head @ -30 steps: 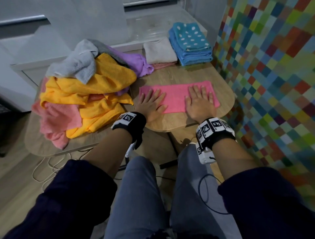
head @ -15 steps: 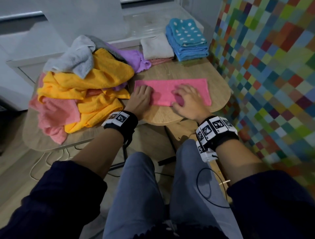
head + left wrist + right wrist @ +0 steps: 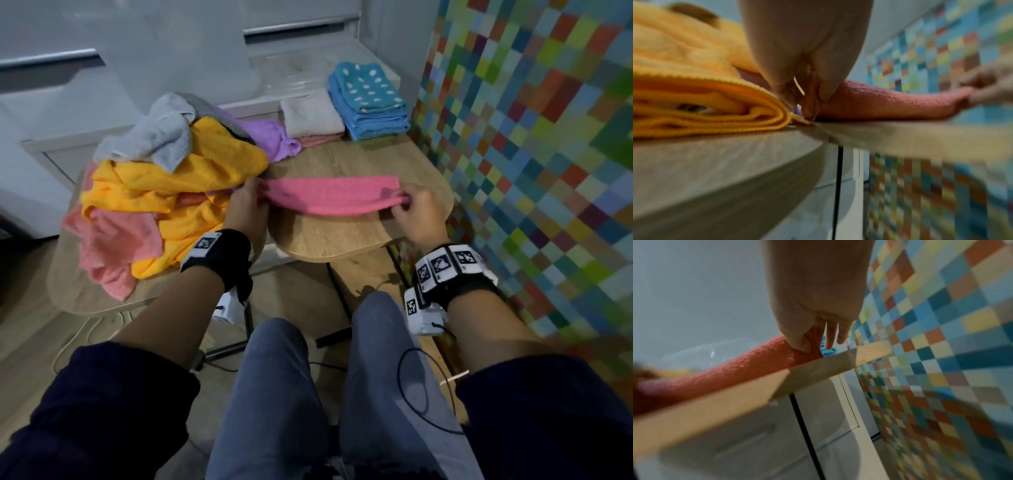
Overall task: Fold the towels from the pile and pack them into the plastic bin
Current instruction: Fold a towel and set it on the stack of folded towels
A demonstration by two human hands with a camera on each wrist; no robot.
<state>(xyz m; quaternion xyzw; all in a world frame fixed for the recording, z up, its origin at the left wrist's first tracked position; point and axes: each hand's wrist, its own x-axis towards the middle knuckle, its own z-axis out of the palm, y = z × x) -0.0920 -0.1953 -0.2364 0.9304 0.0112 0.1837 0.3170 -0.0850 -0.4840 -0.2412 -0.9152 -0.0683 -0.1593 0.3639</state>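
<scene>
While the left hand [image 3: 247,202] and right hand [image 3: 413,209] each pinch the near edge of the pink towel [image 3: 329,198] on the table [image 3: 342,236], uneven lifting could skew the fold

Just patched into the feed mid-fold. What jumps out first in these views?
The pink towel stretched across the small wooden table, its near edge lifted by the left hand and right hand pinching its two ends. To the left, a heap of unfolded towels, mostly yellow, crowds against it. Behind, a folded blue dotted stack sits by the multicoloured tiled wall.
</scene>
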